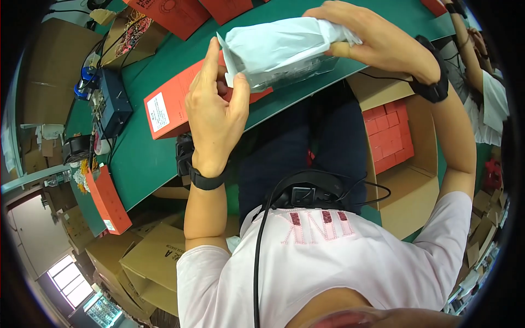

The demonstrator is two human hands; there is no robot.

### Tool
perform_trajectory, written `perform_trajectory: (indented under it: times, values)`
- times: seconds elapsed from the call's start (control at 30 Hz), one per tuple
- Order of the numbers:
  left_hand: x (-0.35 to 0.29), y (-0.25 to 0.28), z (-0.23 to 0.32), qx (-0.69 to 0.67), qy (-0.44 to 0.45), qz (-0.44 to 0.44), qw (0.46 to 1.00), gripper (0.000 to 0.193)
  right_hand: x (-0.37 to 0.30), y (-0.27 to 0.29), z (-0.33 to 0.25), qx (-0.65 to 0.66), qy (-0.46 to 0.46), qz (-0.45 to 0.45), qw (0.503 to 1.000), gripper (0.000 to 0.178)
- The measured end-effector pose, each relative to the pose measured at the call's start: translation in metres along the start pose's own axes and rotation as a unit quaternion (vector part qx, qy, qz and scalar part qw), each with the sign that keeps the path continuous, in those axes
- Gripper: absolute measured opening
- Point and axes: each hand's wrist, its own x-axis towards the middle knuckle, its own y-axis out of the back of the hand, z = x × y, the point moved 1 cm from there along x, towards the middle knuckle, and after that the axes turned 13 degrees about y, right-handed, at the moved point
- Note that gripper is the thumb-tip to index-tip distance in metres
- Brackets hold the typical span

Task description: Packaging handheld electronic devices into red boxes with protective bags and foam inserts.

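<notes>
Above the green table's near edge I hold a package (276, 44) wrapped in thin white sheet or bag, with a clear plastic tray (306, 72) showing along its lower side. My right hand (377, 41) grips the package's right end, thumb below and fingers over the gathered wrapping. At the left end, my left hand (216, 106) has its thumb and fingers around a white flap (233, 57); some of its fingers are hidden. Behind my left hand, partly covered, a red-orange box (178, 95) with a white label lies on the table.
More red boxes (175, 16) stand at the table's far side. To the left are a blue device (112, 104), a carton of wires (131, 35) and a narrow red box (109, 199). An open carton (407, 169) of small red boxes is at my right. Another person's arm (467, 49) shows far right.
</notes>
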Motion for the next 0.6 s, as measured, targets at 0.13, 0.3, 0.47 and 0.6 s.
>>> perform_trajectory:
  times: [0.13, 0.3, 0.47, 0.6]
  values:
    - [-0.002, 0.001, -0.004, -0.003, 0.0, 0.002, 1.0, 0.061, 0.02, -0.016, 0.01, 0.004, 0.007, -0.071, 0.997, 0.045]
    - [0.001, -0.002, -0.007, -0.032, -0.015, -0.003, 0.999, 0.062, 0.018, -0.053, 0.005, -0.192, 0.22, 0.166, 0.942, 0.044]
    - [0.0, 0.0, -0.002, -0.023, 0.003, -0.005, 1.0, 0.061, 0.009, -0.089, 0.025, -0.151, 0.102, 0.12, 0.976, 0.082]
    - [-0.001, 0.001, -0.007, -0.035, 0.018, -0.003, 0.999, 0.058, 0.01, -0.037, 0.029, -0.11, 0.256, 0.264, 0.923, 0.044]
